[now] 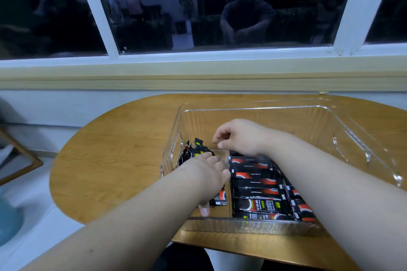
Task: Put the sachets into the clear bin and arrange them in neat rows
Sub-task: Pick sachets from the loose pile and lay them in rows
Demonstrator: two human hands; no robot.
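The sachets (255,182), black with red and yellow print, lie inside the clear bin (330,109), in its near half. One flat row of them runs from 12 to 6 o'clock just right of a clear divider (229,191). A second row (301,207) lies against it at 3 o'clock, partly hidden under the right forearm. Left of the divider, toward the bin's 10 o'clock, a loose bunch of sachets (197,149) stands on end, tilted and unsorted. A single sachet (221,199) lies flat at 7 o'clock.

The left grip (209,174) reaches into that left compartment palm down, fingers stretched straight with their tips touching the loose bunch and the thumb spread back toward 6 o'clock. The single sachet lies partly under the palm. The right grip (240,136) hovers above the divider's far end, fingers loosely curled downward, thumb and forefinger close together, holding nothing.

The bin's far half is bare. The bin stands at 3 o'clock on an oval wooden table (121,149), under a dark window (198,6) at 12 o'clock.
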